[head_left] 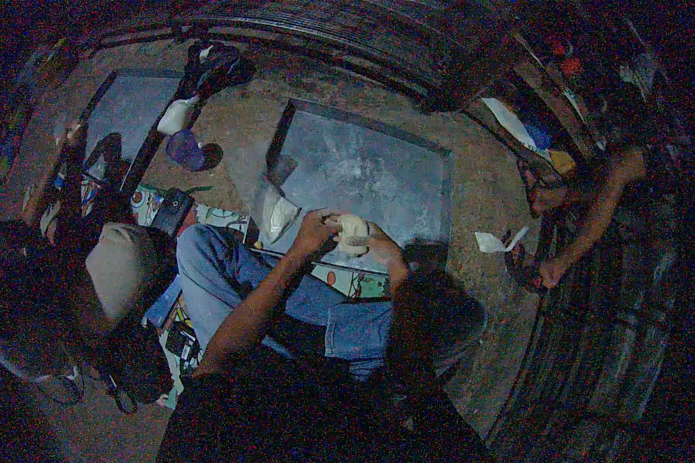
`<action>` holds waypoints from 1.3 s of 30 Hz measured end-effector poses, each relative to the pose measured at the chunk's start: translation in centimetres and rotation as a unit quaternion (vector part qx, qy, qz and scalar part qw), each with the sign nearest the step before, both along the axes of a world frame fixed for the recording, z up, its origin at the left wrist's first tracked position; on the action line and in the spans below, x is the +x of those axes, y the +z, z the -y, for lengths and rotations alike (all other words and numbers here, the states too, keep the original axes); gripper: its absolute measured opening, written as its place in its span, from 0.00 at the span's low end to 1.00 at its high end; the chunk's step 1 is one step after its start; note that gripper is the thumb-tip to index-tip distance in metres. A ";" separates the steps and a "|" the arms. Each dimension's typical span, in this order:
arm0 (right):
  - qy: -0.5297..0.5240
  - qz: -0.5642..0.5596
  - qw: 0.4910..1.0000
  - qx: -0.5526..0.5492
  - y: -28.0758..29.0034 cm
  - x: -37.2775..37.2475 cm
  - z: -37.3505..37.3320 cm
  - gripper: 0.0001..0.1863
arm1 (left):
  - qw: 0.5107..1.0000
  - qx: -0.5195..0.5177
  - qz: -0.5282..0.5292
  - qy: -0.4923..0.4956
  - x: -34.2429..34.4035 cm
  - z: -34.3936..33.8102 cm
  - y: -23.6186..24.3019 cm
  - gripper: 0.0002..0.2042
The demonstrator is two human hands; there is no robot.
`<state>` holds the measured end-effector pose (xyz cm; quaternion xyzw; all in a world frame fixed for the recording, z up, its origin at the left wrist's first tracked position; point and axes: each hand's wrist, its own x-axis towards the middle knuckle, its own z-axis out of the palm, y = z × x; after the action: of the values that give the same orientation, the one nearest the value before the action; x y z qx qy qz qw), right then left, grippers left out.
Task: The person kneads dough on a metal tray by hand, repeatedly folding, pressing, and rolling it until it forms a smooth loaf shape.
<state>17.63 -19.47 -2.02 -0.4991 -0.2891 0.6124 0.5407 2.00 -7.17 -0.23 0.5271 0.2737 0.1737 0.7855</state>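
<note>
Between my two hands is a pale cream lump (pixel 353 230) that looks soft, like dough or clay. My left hand (pixel 315 234) pinches its left side with the fingertips. Closed on its right side, my right hand (pixel 383 247) has the fingers around the lower edge. The lump is held above the near part of a grey, dark-framed flat board (pixel 363 166) on the floor. A white plastic bag (pixel 279 214) lies beside my left hand, at the board's near left corner.
A second grey board (pixel 135 104) lies at the far left, near another person's arms. Close by are a white bag (pixel 177 116) and a purple bundle (pixel 185 150). A dark phone-like device (pixel 173 210) rests on a patterned mat. Another person's hand (pixel 550 273) is at the right, near white paper (pixel 491 242).
</note>
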 end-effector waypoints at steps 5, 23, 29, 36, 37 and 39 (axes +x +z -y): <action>0.005 0.232 0.962 -0.146 3.0 0.4 -0.4 0.28 | 0.999 0.029 -0.009 -0.013 0.7 0.0 -1.4 0.13; -0.034 0.489 0.852 -0.183 -1.3 0.4 0.3 0.23 | 0.949 0.294 -0.020 -0.114 0.5 -0.5 -1.2 0.14; -0.065 0.541 0.825 -0.149 -2.2 0.4 -0.2 0.22 | 0.966 0.248 -0.014 -0.067 0.5 -1.0 -0.4 0.14; -0.101 0.433 0.892 -0.081 -0.6 -0.5 -1.5 0.30 | 0.997 -0.009 -0.040 0.069 -0.1 -2.0 1.2 0.10; -0.115 0.337 0.931 -0.077 -1.8 0.9 -0.7 0.29 | 0.997 -0.036 -0.017 0.059 0.7 -1.7 1.6 0.10; -0.143 0.155 0.973 -0.099 -2.4 1.6 -0.5 0.28 | 0.994 -0.091 0.017 0.051 1.2 -1.5 1.6 0.10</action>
<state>19.25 -19.01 -4.43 -0.6749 -0.2332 0.4697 0.5191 3.20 -5.70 1.38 0.4361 0.3012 0.1970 0.8248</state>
